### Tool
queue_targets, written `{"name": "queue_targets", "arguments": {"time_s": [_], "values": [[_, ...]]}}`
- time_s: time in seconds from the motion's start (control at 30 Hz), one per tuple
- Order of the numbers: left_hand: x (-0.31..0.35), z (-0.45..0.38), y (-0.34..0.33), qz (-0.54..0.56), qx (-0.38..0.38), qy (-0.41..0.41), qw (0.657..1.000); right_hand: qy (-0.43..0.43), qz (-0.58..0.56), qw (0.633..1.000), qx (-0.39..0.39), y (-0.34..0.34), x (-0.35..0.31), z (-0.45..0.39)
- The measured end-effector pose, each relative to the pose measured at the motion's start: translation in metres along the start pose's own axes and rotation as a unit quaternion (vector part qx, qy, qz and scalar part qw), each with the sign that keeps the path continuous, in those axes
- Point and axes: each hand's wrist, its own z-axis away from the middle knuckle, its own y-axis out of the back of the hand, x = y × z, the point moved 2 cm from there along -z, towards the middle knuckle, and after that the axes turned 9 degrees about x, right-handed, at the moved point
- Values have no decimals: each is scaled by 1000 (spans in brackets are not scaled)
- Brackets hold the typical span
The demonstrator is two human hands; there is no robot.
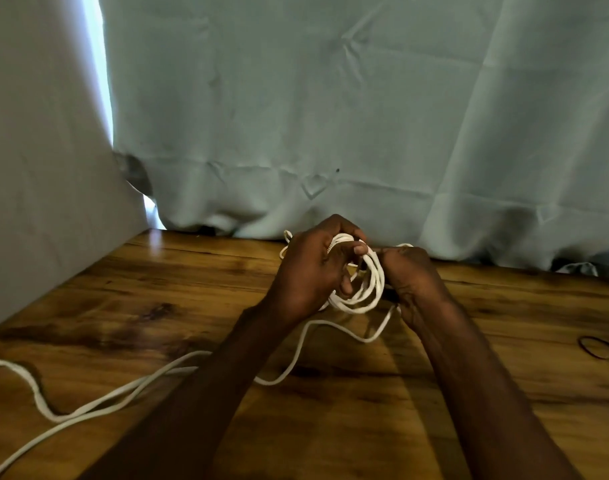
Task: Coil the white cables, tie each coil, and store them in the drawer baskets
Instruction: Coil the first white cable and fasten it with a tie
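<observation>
A coil of white cable [367,289] hangs between both hands above the wooden table [330,427]. My left hand [313,268] grips the coil's left side, thumb across the top loops. On the coil's right side, my right hand [412,275] is closed around the strands. The cable's loose tail [289,367] drops from the coil, curves over the tabletop and runs under my left forearm. Two white strands [88,407] trail on toward the lower left edge. No drawer or basket is in view.
Dark rubber bands [600,349] lie on the table near the right edge. A pale blue-grey cloth [330,116] hangs along the table's far edge. A grey panel [36,202] stands along the left side.
</observation>
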Motion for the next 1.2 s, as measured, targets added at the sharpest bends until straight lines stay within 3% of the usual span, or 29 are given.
{"name": "queue_targets", "arguments": {"time_s": [0.13,0.27,0.33,0.4,0.57,0.67,0.73,0.83,1.0,1.07,1.2], "values": [[-7,-3,5,-24,44,5,999,69,17,997,21,-6,4,-1],[-9,-9,12,-113,124,-45,985,198,61,971,120,-11,-1,6],[-11,-12,16,-153,152,-69,974,264,18,959,98,-15,-9,14],[-16,-13,20,-163,153,-61,973,321,-12,947,24,-24,-11,23],[-28,-20,29,-102,133,79,983,450,78,890,3,-33,3,23],[-27,-24,29,-1,87,184,979,500,104,860,1,-32,10,20],[-28,-23,32,106,80,266,955,535,144,833,9,-34,13,20],[-28,-23,37,259,58,367,892,570,208,794,16,-39,13,23],[-27,-20,42,389,54,468,792,586,182,790,3,-35,14,20],[-29,-19,43,413,49,477,775,584,171,793,-21,-34,16,18],[-38,-21,43,402,45,466,787,608,167,776,-11,-34,15,21]]}}
